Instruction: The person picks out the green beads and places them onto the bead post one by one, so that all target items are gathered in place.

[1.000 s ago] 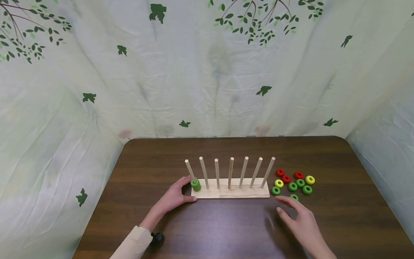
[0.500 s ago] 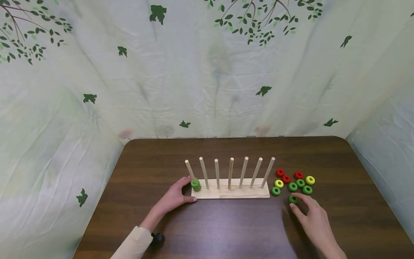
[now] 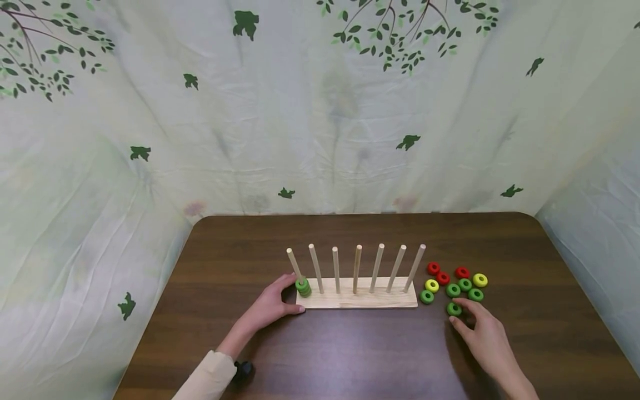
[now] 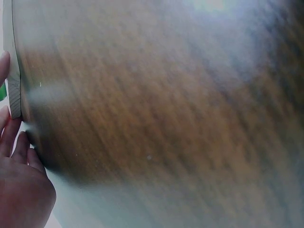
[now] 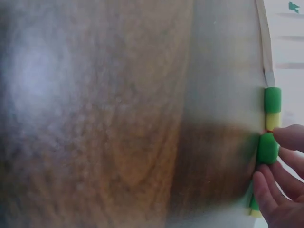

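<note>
A pale wooden peg board (image 3: 360,301) with several upright pegs lies on the table. Green rings (image 3: 303,288) are stacked low on its leftmost peg. My left hand (image 3: 269,305) grips the board's left end, thumb at the front corner and fingers at the far side; in the left wrist view the board's edge (image 4: 14,90) shows beside the fingers. At the right, my right hand (image 3: 484,338) pinches a green ring (image 3: 454,309) between thumb and fingertips, at table level. The right wrist view shows that same green ring (image 5: 268,148) edge-on between the fingers.
Loose rings lie right of the board: several green rings (image 3: 453,290), red rings (image 3: 462,272) and yellow rings (image 3: 480,279). The brown table (image 3: 350,355) ends at a pale cloth backdrop (image 3: 320,139) printed with leaves.
My right hand has moved right from beside the board's corner to the nearest green ring and taken it between thumb and fingers. The left hand stays on the board.
</note>
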A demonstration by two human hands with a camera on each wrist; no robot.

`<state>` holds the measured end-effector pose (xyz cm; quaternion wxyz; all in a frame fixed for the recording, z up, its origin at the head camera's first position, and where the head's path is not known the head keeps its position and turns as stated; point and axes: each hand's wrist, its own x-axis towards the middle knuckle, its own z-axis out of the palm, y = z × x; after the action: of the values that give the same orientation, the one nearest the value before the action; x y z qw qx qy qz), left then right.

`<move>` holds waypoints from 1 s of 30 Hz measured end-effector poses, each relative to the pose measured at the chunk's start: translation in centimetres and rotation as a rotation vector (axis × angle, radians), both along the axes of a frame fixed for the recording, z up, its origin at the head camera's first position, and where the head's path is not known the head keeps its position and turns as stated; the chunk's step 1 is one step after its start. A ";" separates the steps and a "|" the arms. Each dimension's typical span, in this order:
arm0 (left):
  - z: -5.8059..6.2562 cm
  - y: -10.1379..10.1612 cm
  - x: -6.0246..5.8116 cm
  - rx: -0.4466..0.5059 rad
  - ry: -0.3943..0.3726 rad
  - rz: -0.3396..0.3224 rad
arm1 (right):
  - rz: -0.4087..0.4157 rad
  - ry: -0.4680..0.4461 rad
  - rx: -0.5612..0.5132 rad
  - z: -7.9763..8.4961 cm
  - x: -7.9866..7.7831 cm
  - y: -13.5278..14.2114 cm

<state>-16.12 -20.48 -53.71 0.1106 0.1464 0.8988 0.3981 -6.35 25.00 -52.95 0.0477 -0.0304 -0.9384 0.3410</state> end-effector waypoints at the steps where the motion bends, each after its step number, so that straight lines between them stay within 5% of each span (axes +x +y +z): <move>1: -0.1 0.0 0.0 -0.001 0.001 -0.001 | -0.001 -0.017 -0.001 0.0 0.0 0.0; 19: -0.2 -0.1 0.1 -0.021 -0.005 0.019 | -0.015 -0.056 -0.009 0.2 -0.1 0.1; 30: -0.2 -0.1 0.0 -0.016 -0.013 0.025 | -0.049 0.097 -0.004 1.0 0.2 -1.4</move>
<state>-16.09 -20.57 -53.91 0.1126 0.1318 0.9030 0.3932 -6.14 23.59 -51.91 0.1015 -0.0368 -0.9332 0.3428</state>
